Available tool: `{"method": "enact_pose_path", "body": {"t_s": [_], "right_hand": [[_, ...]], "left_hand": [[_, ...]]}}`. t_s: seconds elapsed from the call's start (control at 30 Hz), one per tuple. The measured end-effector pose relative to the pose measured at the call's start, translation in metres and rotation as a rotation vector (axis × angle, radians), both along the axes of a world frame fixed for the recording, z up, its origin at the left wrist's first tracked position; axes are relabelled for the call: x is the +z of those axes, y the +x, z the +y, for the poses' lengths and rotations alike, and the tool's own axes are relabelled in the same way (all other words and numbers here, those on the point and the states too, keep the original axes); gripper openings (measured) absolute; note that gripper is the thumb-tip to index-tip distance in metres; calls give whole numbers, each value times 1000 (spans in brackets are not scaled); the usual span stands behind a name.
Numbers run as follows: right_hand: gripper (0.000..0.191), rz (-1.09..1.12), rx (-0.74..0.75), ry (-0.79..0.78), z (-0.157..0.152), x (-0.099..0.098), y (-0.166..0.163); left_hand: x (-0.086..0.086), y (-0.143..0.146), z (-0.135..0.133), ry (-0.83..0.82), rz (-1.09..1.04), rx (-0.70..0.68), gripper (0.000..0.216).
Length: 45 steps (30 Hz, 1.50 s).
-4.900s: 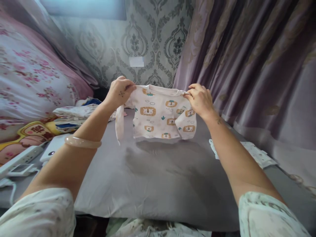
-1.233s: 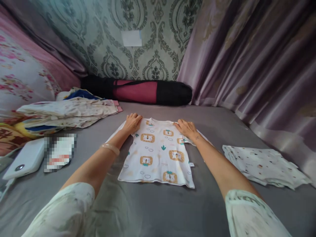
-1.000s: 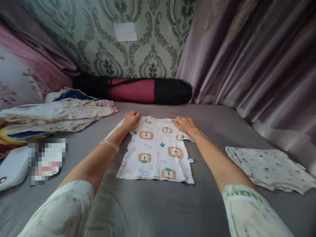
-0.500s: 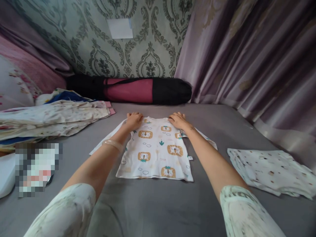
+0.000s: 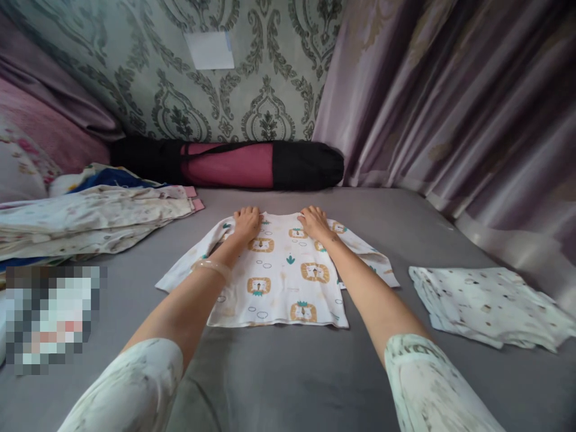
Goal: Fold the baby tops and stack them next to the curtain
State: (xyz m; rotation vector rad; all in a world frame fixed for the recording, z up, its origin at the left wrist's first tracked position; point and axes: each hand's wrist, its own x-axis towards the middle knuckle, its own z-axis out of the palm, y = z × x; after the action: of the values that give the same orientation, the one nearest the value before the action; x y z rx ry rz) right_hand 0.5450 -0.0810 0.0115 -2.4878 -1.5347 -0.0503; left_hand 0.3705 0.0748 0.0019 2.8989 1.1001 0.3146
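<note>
Grey sheet (image 5: 288, 372) covers the whole work surface we're leaning over. Purple curtain (image 5: 450, 102) runs down our right side, patterned wallpaper (image 5: 252, 90) sits at the far end. A black and pink rolled bag (image 5: 234, 163) lies along the foot of that wall. A stack of folded clothes (image 5: 90, 219) is on the far left, well apart from our hands. A folded spotted garment (image 5: 486, 303) lies flat to our right, near the shirt's right sleeve but not touching it.

The small lion-print shirt (image 5: 281, 282) lies flat, front up, in the middle of the sheet, collar away from us, both sleeves splayed outward and down. Hem is nearest us.

Our left hand (image 5: 247, 221) rests palm down on the shirt just left of the collar, fingers together and lying flat, gripping nothing. Our right hand (image 5: 314, 220) sits palm down just right of the collar, fingers slightly spread and flat on the fabric, also gripping nothing. The hands are near each other, collar between them. A pale bangle (image 5: 211, 267) sits on our left wrist, over the shirt's left side.
</note>
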Motion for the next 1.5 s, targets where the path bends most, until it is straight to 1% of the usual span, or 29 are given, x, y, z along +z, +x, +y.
{"method": "enact_pose_path", "body": {"t_s": [0.07, 0.13, 0.23, 0.33, 0.4, 0.47, 0.53, 0.63, 0.77, 0.83, 0.9, 0.97, 1.03, 1.13, 1.2, 1.23, 1.3, 1.37, 1.43, 1.5], "right_hand": [[34, 42, 12, 27, -6, 5, 5], [35, 72, 1, 84, -21, 12, 16], [33, 134, -75, 152, -64, 25, 39], [30, 299, -212, 92, -122, 32, 59], [32, 382, -265, 33, -159, 33, 66], [36, 435, -303, 1, -186, 31, 68], [39, 476, -315, -29, -202, 28, 65], [40, 498, -283, -96, -207, 24, 60], [45, 413, -279, -124, -198, 19, 58], [44, 434, -292, -131, -194, 18, 58], [39, 465, -279, -156, -191, 20, 59], [33, 412, -231, -178, -191, 26, 58], [30, 220, -172, -155, -193, 34, 53], [35, -212, -161, -81, -202, 45, 42], [39, -402, -155, -111, -210, 47, 37], [41, -439, -143, -162, -215, 47, 37], [47, -426, -144, -304, -224, 46, 41], [54, -369, -197, -414, -232, 46, 50], [54, -302, -252, -431, -236, 47, 63], [51, -204, -289, -379, -234, 48, 77]], "left_hand": [[3, 0, -6, 34, 0, 11, 32], [9, 2, -13, 67, -14, -13, 33], [18, 11, -30, 67, -42, -105, 34], [23, 29, -56, -15, -40, -247, 34], [22, 45, -76, -80, -39, -358, 34], [19, 60, -95, -132, -52, -437, 34], [13, 73, -111, -169, -87, -471, 35], [1, 84, -126, -189, -167, -491, 36], [-12, 86, -136, -178, -206, -487, 41], [-15, 86, -138, -173, -192, -456, 45], [-16, 85, -139, -169, -176, -433, 46], [-16, 85, -140, -166, -154, -418, 48], [-14, 84, -142, -165, -125, -407, 50], [-11, 83, -143, -157, -84, -397, 51], [-10, 82, -145, -146, -68, -394, 51], [-9, 82, -145, -143, -61, -393, 51], [-8, 82, -146, -140, -47, -392, 51], [-7, 82, -147, -142, -39, -391, 51], [-8, 82, -147, -144, -43, -390, 51], [-8, 82, -147, -147, -54, -390, 50]]}}
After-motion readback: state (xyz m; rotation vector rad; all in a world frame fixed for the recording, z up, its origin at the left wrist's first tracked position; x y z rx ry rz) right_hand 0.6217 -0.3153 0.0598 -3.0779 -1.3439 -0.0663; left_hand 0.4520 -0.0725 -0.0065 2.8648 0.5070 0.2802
